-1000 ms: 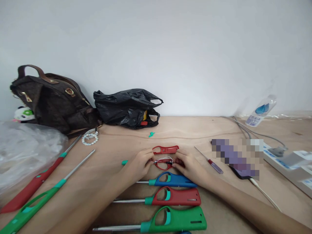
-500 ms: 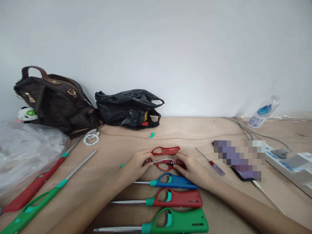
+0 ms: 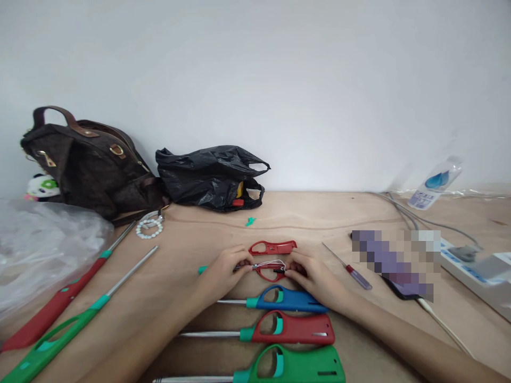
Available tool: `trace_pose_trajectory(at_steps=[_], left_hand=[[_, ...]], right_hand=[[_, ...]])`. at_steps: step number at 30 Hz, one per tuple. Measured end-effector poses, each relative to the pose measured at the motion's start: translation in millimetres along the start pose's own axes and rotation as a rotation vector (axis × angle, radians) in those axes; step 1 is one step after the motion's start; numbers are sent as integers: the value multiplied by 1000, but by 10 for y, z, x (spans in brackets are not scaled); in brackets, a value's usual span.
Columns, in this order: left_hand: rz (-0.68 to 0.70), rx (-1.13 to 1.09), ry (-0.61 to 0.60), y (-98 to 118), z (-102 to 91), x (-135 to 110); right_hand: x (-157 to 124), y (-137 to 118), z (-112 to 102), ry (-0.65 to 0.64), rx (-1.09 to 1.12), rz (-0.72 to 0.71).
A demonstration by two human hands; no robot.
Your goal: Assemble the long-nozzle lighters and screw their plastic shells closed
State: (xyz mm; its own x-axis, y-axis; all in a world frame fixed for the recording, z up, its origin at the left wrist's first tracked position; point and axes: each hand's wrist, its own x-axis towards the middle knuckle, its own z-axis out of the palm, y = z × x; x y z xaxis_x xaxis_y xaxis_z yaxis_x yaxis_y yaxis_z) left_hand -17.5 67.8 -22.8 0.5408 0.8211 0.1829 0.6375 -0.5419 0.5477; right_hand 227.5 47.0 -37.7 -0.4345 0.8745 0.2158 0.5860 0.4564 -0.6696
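My left hand [image 3: 233,264] pinches a thin piece at the end of a white wire [image 3: 270,261]. Closed around the wire's other end, next to a small black part [image 3: 279,270], are the fingertips of my right hand [image 3: 305,272]. Both hands hover at or just over a red lighter shell half [image 3: 268,274]; whether the wire touches it I cannot tell. Just beyond lies another red shell half [image 3: 273,248]. Nearer to me, a blue lighter [image 3: 291,299], a red lighter [image 3: 295,327] and a green lighter [image 3: 299,364] lie in a row.
A screwdriver [image 3: 353,271] and a phone [image 3: 393,266] lie to the right, beside a power strip [image 3: 479,271] and a tilted bottle [image 3: 435,183]. Left are two long lighters, a clear plastic bag [image 3: 48,250] and a brown bag [image 3: 88,165]. A black plastic bag [image 3: 203,178] sits behind.
The view has shifted slightly. Both hands keep their pinch on the wire parts, and the black part by the right fingertips shows more clearly.
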Motion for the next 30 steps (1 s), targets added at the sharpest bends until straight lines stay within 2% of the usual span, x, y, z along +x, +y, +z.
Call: trace_pose_trajectory(at_steps=[6, 17, 30], left_hand=[[21, -7, 12, -39, -2, 7], [58, -3, -17, -31, -8, 15], [117, 78, -7, -111, 94, 3]], right_hand=[[11, -24, -12, -30, 41, 55], [6, -3, 34, -27, 71, 42], [17, 57, 69, -22, 32, 12]])
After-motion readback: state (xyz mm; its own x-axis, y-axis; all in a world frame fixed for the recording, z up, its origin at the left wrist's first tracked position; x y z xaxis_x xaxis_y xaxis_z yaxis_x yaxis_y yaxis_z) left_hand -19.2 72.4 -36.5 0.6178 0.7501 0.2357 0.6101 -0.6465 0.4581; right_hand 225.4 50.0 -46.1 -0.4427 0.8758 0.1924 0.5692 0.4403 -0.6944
